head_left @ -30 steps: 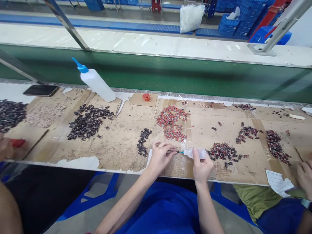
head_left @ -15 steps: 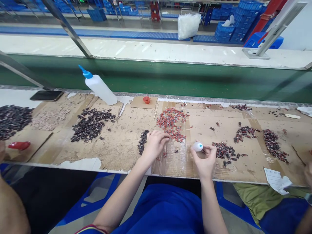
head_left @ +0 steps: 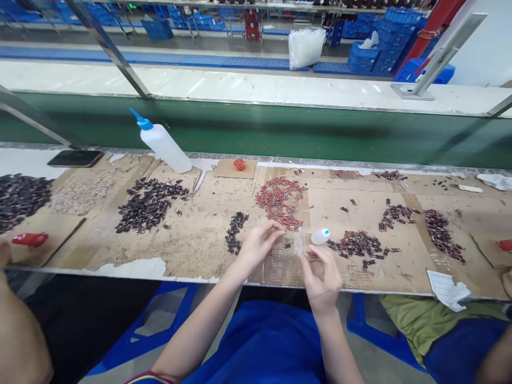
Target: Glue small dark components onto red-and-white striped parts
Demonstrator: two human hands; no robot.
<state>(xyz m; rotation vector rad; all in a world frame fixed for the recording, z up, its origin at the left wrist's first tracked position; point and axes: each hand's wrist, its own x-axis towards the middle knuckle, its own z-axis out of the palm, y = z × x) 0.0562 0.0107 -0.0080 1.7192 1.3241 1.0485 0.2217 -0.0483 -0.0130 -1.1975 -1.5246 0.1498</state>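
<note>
Centre of frame: small black parts (head_left: pixel 236 232) heaped beside left hand (head_left: pixel 260 241), apparently for short reach; left hand curled narrow, whether piece is held cannot be told; red-and-black parts (head_left: pixel 277 195) spread just above; blue-tipped squeeze bottle (head_left: pixel 319 236) placed just beyond right hand (head_left: pixel 322 278), seemingly kept handy; right hand loosely parted, nothing seen held.

Beneath the right fingers (head_left: pixel 328 262) I saw rough, matt cardboard (head_left: pixel 200 234); just beyond them, a smooth, translucent plastic bottle (head_left: pixel 319 236); farther off leftward, a shiny metal post (head_left: pixel 111 50).

The person wears a blue shirt (head_left: pixel 256 341), left sleeve (head_left: pixel 154 376) edged maroon and yellow, dark trousers (head_left: pixel 274 295) beyond the shirt.
</note>
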